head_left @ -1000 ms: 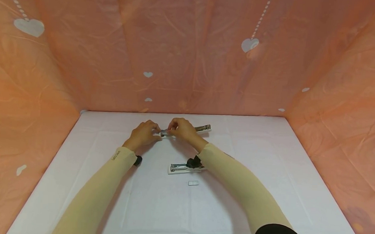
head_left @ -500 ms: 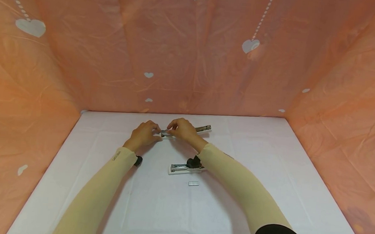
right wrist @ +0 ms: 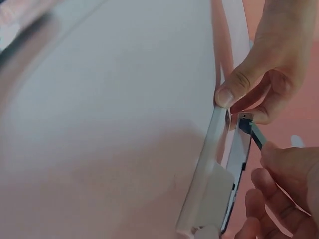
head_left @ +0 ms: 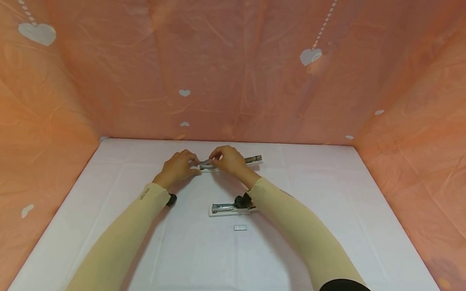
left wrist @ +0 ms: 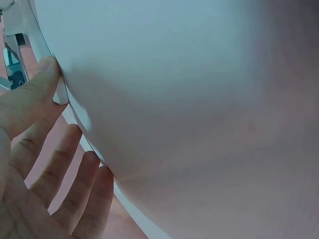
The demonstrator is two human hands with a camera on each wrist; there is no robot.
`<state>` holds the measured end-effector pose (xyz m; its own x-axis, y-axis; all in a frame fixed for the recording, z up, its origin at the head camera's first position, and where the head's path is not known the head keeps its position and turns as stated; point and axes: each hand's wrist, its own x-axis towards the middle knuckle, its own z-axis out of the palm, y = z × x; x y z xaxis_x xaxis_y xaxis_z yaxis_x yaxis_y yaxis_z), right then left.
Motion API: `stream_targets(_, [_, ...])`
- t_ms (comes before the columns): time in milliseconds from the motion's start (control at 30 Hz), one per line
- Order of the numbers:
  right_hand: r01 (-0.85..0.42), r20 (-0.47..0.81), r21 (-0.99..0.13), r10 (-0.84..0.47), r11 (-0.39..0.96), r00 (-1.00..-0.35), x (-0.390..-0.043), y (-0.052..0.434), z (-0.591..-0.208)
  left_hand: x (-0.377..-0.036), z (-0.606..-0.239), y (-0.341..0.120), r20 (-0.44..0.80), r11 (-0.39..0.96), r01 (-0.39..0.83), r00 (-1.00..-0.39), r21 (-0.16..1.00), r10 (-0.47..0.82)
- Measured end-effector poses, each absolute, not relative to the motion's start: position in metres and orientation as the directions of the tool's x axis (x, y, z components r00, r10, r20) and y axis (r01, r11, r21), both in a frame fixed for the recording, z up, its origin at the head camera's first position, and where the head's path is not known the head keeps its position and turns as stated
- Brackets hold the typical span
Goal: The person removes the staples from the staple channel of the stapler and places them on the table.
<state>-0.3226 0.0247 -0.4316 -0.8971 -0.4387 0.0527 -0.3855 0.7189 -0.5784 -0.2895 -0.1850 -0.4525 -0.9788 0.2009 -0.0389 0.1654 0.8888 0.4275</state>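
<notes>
A white stapler point(head_left: 254, 159) lies opened up at the back of the table, its metal magazine point(right wrist: 238, 154) exposed. My left hand point(head_left: 178, 168) holds its left end, thumb on the white base point(right wrist: 212, 144) and fingers behind. In the left wrist view the other fingers of that left hand point(left wrist: 65, 174) are spread along the table edge. Between thumb and fingertips, my right hand point(head_left: 228, 160) pinches a small strip of staples point(right wrist: 257, 136). One end of the strip meets the magazine's end beside the left fingers, and the strip slants up from it.
A second opened stapler point(head_left: 225, 209) lies nearer on the white table point(head_left: 194, 254), partly hidden by the right wrist's black camera point(head_left: 243, 201). Just in front of it is another strip of staples point(head_left: 240, 228). An orange curtain with hearts point(head_left: 221, 73) rises behind the table.
My right hand has shifted slightly up and to the right, and the strip in it now slants more. My left hand and both staplers stay where they were.
</notes>
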Motion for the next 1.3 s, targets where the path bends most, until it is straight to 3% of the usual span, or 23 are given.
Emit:
stream_targets(700, [-0.378,0.047,-0.678,-0.477,0.631,-0.878,-0.313,0.055,-0.431,-0.289,-0.454,-0.188,-0.038,0.880,0.181,-0.975,0.439,0.220])
stream_targets(1300, [-0.401,0.005,-0.646,-0.521,0.649,-0.853,-0.297,0.064,-0.446,-0.289,-0.453,-0.186,-0.038,0.876,0.171,-0.977,0.452,0.210])
